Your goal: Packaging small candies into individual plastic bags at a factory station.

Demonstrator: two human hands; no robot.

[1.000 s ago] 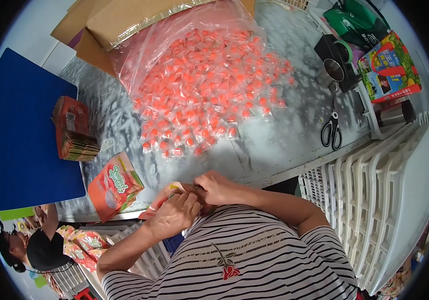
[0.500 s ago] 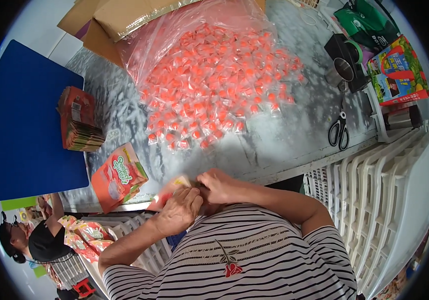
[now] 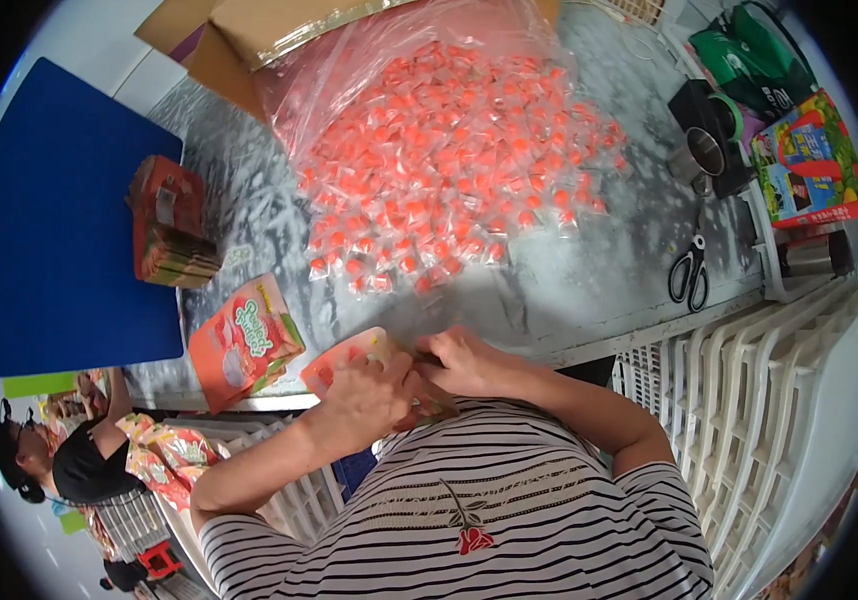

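Close to my body at the table's front edge, a pink pouch with a pale printed patch is held between both hands. My left hand is closed on it, fingers bent over its near side. My right hand pinches the pouch's right end, its fingertips meeting those of the left; the pinched edge is mostly hidden. Left of my hands, another pink pouch lies on the table. Beyond them spreads a large heap of small clear packets, each with an orange-red round piece inside.
A bundled stack of pouches stands at the left beside a blue board. An open cardboard box with a plastic liner is behind the heap. Scissors lie at right, near white crates. A co-worker is at far left.
The pouch in my hands has tilted and shows more of its front. My right hand has shifted slightly right. The whole view has swung a little, moving the table things rightward.
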